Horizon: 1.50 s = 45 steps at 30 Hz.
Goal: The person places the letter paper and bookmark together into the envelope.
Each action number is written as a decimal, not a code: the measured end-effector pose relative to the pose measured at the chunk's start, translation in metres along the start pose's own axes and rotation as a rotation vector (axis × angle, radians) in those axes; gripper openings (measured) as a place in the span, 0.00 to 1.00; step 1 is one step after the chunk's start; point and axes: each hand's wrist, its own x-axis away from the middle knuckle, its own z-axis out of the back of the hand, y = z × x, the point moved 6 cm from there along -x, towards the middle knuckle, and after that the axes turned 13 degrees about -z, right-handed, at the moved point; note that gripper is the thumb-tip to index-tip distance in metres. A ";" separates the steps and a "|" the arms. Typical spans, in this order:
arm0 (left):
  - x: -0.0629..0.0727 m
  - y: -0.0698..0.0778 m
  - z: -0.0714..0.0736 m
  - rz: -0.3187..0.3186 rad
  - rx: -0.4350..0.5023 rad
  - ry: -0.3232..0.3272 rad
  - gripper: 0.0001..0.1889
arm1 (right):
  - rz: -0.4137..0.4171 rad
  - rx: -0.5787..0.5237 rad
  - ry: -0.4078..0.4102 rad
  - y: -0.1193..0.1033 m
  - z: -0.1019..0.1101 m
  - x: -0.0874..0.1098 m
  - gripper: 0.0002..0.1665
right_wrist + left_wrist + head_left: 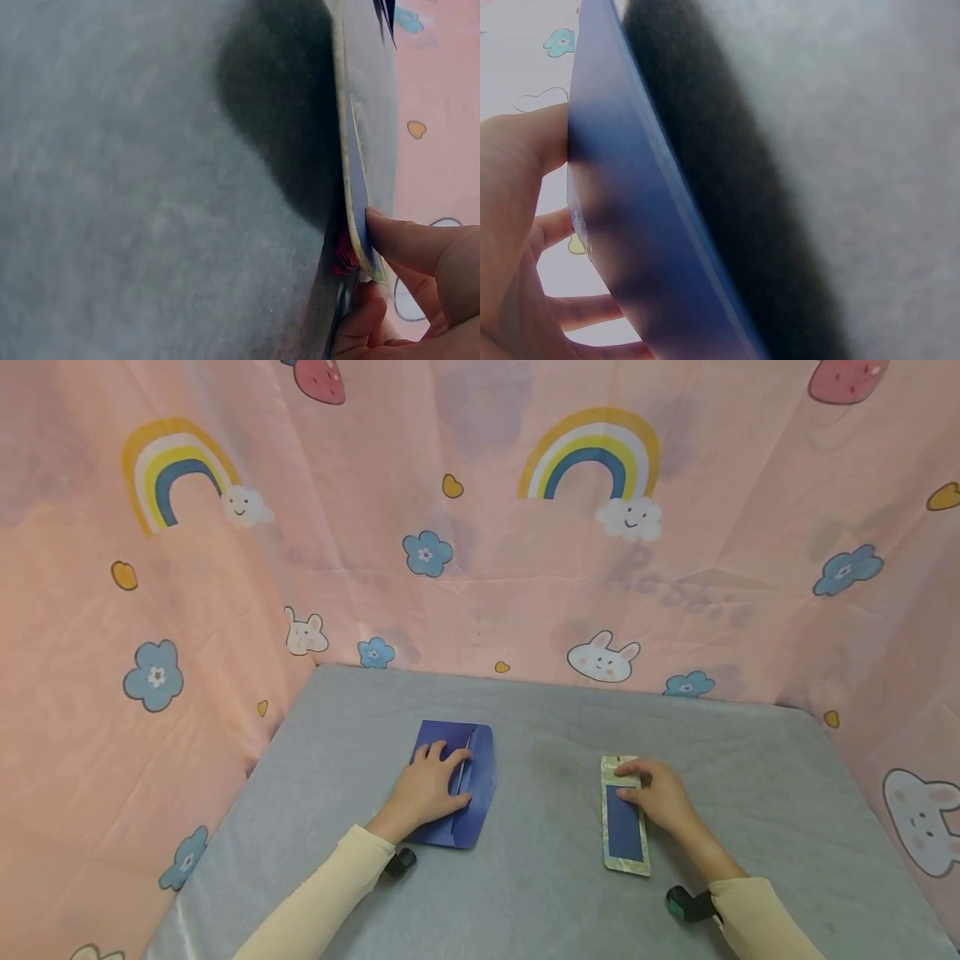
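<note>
A blue-purple envelope point(482, 768) lies on the grey cloth, left of the middle, its flap side toward the right. My left hand point(431, 785) rests on it with fingers spread; the thumb reaches toward the flap. In the left wrist view the envelope point(645, 195) appears edge-on, with thumb and fingertips touching its face. To the right, a long bookmark point(626, 835) has a yellow-green border and a dark blue panel. My right hand point(663, 793) pinches its upper right edge. Red tassel threads point(346, 255) show beneath the bookmark point(351, 165) in the right wrist view.
Grey cloth point(547, 860) covers the table and lies between the two items. A pink curtain point(487, 610) with rainbows, flowers and rabbits hangs behind and at both sides. Black wrist devices point(686, 904) sit by the cream sleeves point(322, 889).
</note>
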 end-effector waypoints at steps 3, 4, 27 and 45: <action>0.000 0.000 0.001 0.000 0.000 0.001 0.34 | -0.024 -0.026 -0.017 0.000 0.000 0.000 0.18; 0.000 0.000 0.001 0.000 0.000 0.001 0.34 | -0.034 -0.030 -0.020 0.001 0.000 0.000 0.18; 0.001 0.002 0.002 -0.005 -0.002 -0.002 0.34 | -0.060 -0.108 -0.019 0.007 -0.002 -0.003 0.16; 0.001 0.003 0.002 -0.011 -0.001 0.006 0.33 | -0.059 -0.180 -0.110 0.004 -0.001 -0.001 0.20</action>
